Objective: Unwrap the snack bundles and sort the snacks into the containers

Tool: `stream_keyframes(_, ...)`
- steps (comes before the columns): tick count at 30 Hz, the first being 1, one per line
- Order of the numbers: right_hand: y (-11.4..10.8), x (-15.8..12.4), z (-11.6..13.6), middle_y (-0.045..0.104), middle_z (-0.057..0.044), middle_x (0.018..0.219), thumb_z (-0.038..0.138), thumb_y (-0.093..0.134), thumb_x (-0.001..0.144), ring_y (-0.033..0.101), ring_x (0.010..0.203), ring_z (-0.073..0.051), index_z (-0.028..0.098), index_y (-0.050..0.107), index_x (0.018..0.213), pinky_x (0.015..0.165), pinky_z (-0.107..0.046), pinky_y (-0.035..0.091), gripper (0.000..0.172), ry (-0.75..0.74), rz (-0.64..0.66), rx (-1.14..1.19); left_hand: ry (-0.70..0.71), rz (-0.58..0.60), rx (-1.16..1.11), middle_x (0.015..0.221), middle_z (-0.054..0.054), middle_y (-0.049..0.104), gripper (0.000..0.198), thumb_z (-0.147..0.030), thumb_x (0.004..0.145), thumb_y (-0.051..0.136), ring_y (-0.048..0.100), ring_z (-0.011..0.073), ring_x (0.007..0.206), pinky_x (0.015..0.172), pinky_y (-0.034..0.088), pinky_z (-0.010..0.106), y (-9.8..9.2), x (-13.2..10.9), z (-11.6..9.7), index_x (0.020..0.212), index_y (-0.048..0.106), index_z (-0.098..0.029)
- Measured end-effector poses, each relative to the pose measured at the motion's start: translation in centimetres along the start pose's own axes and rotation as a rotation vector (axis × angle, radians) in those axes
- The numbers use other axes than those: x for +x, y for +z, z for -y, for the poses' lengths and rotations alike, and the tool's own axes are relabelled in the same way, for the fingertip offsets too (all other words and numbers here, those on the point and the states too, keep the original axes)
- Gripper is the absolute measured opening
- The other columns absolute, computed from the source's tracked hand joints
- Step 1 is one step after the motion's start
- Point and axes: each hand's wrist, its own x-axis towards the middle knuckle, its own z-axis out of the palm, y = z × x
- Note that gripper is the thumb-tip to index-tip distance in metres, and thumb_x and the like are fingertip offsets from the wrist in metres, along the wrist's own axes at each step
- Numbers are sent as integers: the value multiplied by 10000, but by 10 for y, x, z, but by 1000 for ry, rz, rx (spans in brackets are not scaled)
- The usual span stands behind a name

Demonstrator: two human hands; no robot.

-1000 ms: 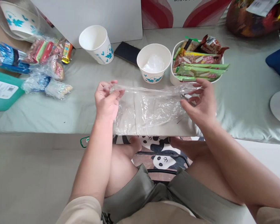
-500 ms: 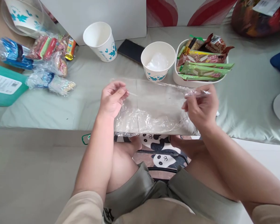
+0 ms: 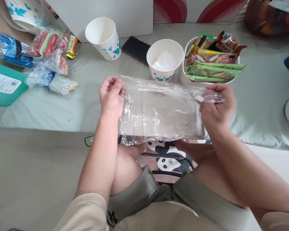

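A clear plastic bag (image 3: 161,110) is stretched between my two hands over the front edge of the covered surface. My left hand (image 3: 112,94) is closed, pinching the bag's upper left corner between thumb and fingers. At the upper right corner, my right hand (image 3: 219,104) is closed on gathered plastic, and a crumpled end pokes out past its fingers. Just behind the bag stands a paper bowl (image 3: 165,61) with crumpled clear plastic inside. To its right, a white bin (image 3: 186,75) holds several wrapped snack bars (image 3: 214,70).
A paper cup (image 3: 102,38) and a dark phone (image 3: 136,49) sit behind on the pale green cloth (image 3: 91,109). Plastic-wrapped snacks (image 3: 48,48) and a teal package (image 3: 7,85) lie at left. A round dark container (image 3: 272,19) stands far right.
My hands have moved apart, the left to the left and the right to the right. The bag is now pulled wider and flatter, its upper edge more taut.
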Motion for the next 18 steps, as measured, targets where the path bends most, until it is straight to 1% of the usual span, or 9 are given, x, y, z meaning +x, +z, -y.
stream_keyframes(2,1,1,0,525,40,721,341,590,976,455,442,-94,262,599,1011,451,-291,374,87,-5,-122,32,-148,147,-94,1027,6,753,654,-681,498,939,728,170,847,719,609,321,4,-7,-7,932,659,-281)
stream_keyframes(3,1,2,1,522,35,721,348,606,972,449,432,-93,260,600,996,442,-296,374,91,-6,-150,49,-234,243,-95,1037,26,765,684,-645,470,963,747,192,866,736,626,336,6,-11,-10,959,682,-258)
stream_keyframes(5,2,2,1,525,20,756,367,626,967,439,441,-94,268,586,999,424,-297,365,111,-22,-156,77,-352,373,-7,946,65,780,613,-489,490,996,770,220,838,706,635,334,10,-19,-15,953,718,-197)
stream_keyframes(6,2,2,1,532,12,781,377,639,959,447,461,-101,280,575,1021,418,-295,364,132,-37,-156,91,-369,386,46,879,69,778,521,-399,527,987,774,219,808,679,631,317,12,-21,-15,919,726,-176)
stream_keyframes(9,1,1,-2,588,-13,845,429,687,922,559,610,-161,332,528,1155,482,-306,456,299,-66,-26,147,-277,269,101,781,41,764,256,-240,645,900,771,185,746,631,618,262,16,-23,-13,782,694,-174)
stream_keyframes(12,2,-1,-9,663,-24,918,498,768,838,660,795,-210,344,494,1264,637,-351,568,529,-84,194,206,-165,157,61,800,18,769,187,-177,720,841,767,152,736,629,616,232,16,-18,-9,744,657,-192)
stream_keyframes(14,3,-2,-12,688,-29,971,514,811,783,692,858,-215,318,510,1269,686,-362,594,604,-81,272,251,-129,120,34,808,11,767,184,-157,752,825,761,136,727,629,613,219,15,-14,-8,746,647,-201)
stream_keyframes(16,4,-3,-11,704,-33,995,488,829,756,712,894,-219,289,553,1183,702,-359,602,546,-52,330,284,-106,108,27,821,9,767,185,-156,776,816,760,131,733,639,614,216,12,-11,-8,746,641,-208)
stream_keyframes(18,4,-4,-6,714,-22,926,430,804,778,725,868,-217,265,586,1018,680,-343,592,364,-4,392,251,-89,101,34,829,8,766,191,-169,785,817,757,130,728,630,610,213,10,-10,-7,740,637,-212)
